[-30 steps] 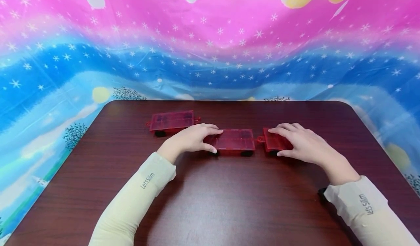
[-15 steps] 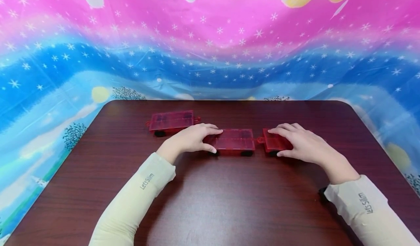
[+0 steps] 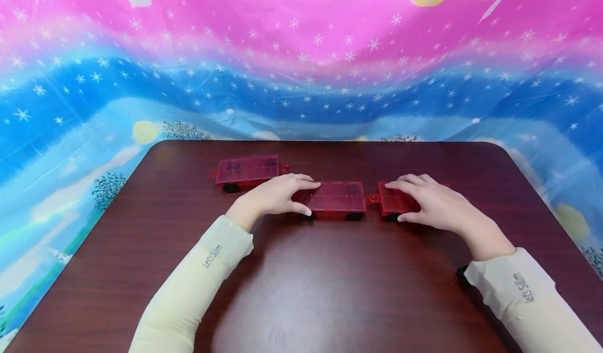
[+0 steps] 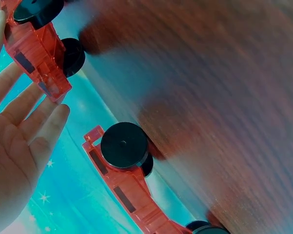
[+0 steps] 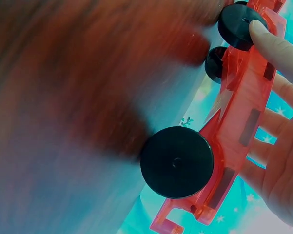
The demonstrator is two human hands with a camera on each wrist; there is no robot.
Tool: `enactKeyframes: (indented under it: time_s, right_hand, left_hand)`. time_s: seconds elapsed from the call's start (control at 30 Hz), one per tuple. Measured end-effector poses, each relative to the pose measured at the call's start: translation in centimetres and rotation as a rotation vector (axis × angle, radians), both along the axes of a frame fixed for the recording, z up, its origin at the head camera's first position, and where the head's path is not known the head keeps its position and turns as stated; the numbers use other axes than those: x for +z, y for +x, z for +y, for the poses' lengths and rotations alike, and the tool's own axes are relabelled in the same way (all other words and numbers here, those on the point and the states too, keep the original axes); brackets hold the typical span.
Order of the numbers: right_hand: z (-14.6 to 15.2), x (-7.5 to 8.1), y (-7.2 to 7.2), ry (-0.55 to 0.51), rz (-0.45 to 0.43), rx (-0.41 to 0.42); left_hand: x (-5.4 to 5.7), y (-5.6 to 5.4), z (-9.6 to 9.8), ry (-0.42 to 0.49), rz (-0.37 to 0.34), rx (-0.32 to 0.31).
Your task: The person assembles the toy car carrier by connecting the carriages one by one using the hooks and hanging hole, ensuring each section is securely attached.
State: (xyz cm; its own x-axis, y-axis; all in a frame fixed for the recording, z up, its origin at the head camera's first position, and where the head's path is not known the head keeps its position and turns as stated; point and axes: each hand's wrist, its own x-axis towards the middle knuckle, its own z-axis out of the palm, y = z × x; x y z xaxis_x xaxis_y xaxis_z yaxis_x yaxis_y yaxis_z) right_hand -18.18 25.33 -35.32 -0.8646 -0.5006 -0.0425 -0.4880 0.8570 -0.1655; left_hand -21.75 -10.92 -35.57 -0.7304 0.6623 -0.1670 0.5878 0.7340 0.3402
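Several translucent red toy wagons with black wheels stand on the table. In the head view my left hand grips the left end of the middle wagon, thumb on the near side, fingers on the far side. My right hand holds the right wagon the same way and hides much of it. A small ring coupling bridges the narrow gap between these two. The right wrist view has my thumb pressed by a wheel of the right wagon.
Farther back and to the left, a third red wagon sits slightly angled, near my left wrist; its side and wheels also show in the left wrist view. The dark wooden table ends at a patterned curtain behind.
The head view has tilted very slightly, raising the table edge in the frame. Both hands and all the wagons keep their places on the table.
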Motion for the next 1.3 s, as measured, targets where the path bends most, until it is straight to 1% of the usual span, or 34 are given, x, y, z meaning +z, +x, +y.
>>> enactKeyframes:
  time_s: [0.2,0.37,0.53,0.63,0.77,0.97,1.07,1.2,1.3]
  right_hand:
    - [0.0,0.1,0.0,-0.005,-0.024,-0.013]
    - [0.1,0.0,-0.2,-0.031,-0.049,-0.011]
    - [0.3,-0.3,-0.4,-0.072,-0.067,-0.003]
    - [0.3,-0.4,-0.2,-0.091,-0.087,-0.017]
    - [0.3,-0.2,0.0,-0.121,-0.118,-0.025]
    - [-0.5,0.9,0.0,-0.161,-0.127,0.005]
    - [-1.3,1.5,-0.1,-0.175,-0.128,0.014]
    - [-2.4,1.9,-0.5,-0.198,-0.145,0.017]
    - [-3.2,1.9,-0.9,-0.220,-0.160,0.023]
  left_hand:
    - [0.3,0.1,0.3,-0.008,-0.012,-0.008]
    - [0.6,0.3,0.4,-0.030,-0.023,-0.002]
    - [0.5,0.3,0.3,-0.030,-0.030,-0.010]
    - [0.4,0.3,0.2,-0.023,-0.037,-0.022]
    - [0.4,0.6,-0.1,-0.016,-0.031,-0.030]
    - [1.3,1.5,-1.7,0.027,-0.010,-0.004]
    - [1.7,1.8,-2.8,0.036,0.021,0.014]
    - [2.0,1.9,-4.5,0.047,0.055,0.040]
    - [2.0,1.6,-5.8,0.066,0.058,0.068]
